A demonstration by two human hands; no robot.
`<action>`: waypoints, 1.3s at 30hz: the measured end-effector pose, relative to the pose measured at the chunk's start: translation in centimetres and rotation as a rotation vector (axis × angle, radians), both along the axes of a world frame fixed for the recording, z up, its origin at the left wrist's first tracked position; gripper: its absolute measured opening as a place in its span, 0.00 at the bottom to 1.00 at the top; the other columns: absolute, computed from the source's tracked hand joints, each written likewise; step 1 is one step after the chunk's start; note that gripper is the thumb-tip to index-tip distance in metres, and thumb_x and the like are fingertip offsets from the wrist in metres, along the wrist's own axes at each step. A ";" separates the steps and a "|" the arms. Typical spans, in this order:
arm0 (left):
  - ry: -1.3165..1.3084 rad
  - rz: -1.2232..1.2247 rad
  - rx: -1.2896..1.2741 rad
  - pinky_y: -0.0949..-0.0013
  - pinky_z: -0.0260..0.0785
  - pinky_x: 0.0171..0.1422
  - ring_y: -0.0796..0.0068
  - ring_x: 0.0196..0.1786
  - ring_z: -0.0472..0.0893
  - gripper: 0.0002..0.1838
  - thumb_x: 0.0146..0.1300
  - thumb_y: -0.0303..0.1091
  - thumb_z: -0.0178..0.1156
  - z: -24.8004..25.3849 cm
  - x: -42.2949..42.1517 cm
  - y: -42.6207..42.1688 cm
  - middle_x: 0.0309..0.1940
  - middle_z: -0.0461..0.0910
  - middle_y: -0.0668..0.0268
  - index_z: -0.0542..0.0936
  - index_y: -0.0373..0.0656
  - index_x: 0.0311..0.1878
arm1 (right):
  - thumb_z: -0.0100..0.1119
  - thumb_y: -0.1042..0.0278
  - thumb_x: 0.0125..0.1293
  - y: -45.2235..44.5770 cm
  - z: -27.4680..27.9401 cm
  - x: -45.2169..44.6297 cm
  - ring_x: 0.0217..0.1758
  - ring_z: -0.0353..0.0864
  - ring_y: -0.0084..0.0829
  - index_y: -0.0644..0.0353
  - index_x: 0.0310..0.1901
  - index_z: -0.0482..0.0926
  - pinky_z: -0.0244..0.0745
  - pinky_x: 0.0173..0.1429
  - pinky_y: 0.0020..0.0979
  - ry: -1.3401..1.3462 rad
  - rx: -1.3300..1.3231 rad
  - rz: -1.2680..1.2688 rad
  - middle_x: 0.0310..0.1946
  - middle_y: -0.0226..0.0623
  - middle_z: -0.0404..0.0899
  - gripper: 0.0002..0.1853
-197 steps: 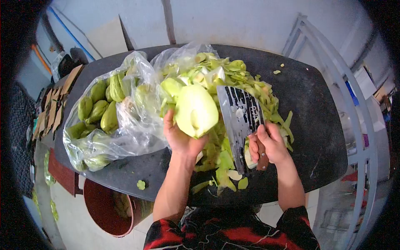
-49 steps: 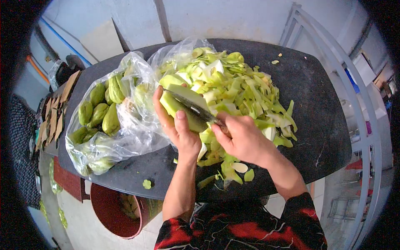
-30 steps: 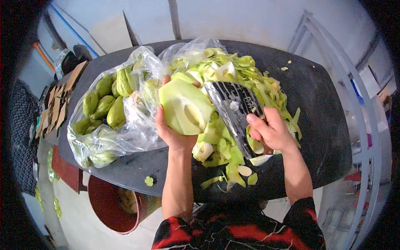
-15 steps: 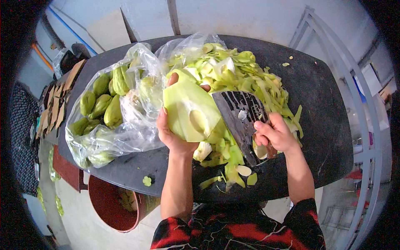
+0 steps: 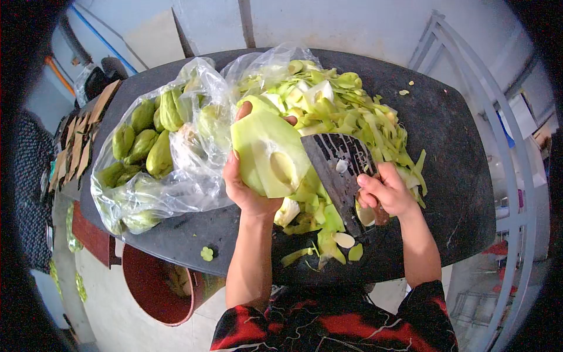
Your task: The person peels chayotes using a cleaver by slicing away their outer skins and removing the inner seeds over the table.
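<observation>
Dark worktop (image 5: 454, 217), heaped with pale-green peelings (image 5: 352, 111) | your left hand (image 5: 251, 190) cradles the cut chayote (image 5: 264, 146), hollowed face toward you, near the plastic bag (image 5: 176, 202) | your right hand (image 5: 392, 193) grips the knife (image 5: 333, 170), blade beside the fruit | angle left fingertips (image 5: 290, 120) clear of the edge
</observation>
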State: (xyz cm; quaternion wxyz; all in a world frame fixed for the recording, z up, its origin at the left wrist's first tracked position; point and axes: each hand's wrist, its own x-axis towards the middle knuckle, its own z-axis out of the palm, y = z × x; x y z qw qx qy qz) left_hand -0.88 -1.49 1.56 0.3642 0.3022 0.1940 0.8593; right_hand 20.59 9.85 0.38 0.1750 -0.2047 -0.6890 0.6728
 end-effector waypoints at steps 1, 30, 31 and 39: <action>-0.013 -0.010 0.011 0.58 0.71 0.60 0.53 0.56 0.77 0.44 0.61 0.61 0.51 0.0 0.0 0.0 0.58 0.71 0.37 0.53 0.49 0.76 | 0.55 0.59 0.73 0.0 0.0 0.0 0.17 0.68 0.18 0.57 0.24 0.69 0.65 0.24 0.25 0.008 0.001 -0.010 0.13 0.25 0.68 0.19; 0.048 -0.021 -0.128 0.56 0.70 0.63 0.53 0.58 0.76 0.46 0.59 0.61 0.52 -0.6 2.6 0.7 0.60 0.71 0.42 0.53 0.46 0.76 | 0.54 0.62 0.73 -1.0 -0.1 -0.5 0.16 0.67 0.19 0.58 0.27 0.69 0.67 0.25 0.27 0.076 -0.174 0.007 0.12 0.26 0.67 0.15; 0.033 -0.008 -0.133 0.56 0.69 0.64 0.54 0.59 0.76 0.46 0.58 0.60 0.52 -0.7 3.0 0.8 0.62 0.70 0.45 0.53 0.45 0.76 | 0.54 0.62 0.73 -1.3 -0.2 -0.7 0.16 0.67 0.19 0.58 0.27 0.69 0.67 0.25 0.27 0.076 -0.174 0.006 0.12 0.26 0.67 0.15; -0.047 -0.141 -0.183 0.59 0.66 0.63 0.62 0.59 0.72 0.44 0.55 0.58 0.57 -0.5 4.1 0.4 0.58 0.69 0.58 0.59 0.47 0.71 | 0.52 0.61 0.74 -2.4 0.3 -1.5 0.16 0.66 0.20 0.58 0.30 0.69 0.67 0.25 0.27 0.133 -0.201 -0.026 0.13 0.25 0.66 0.15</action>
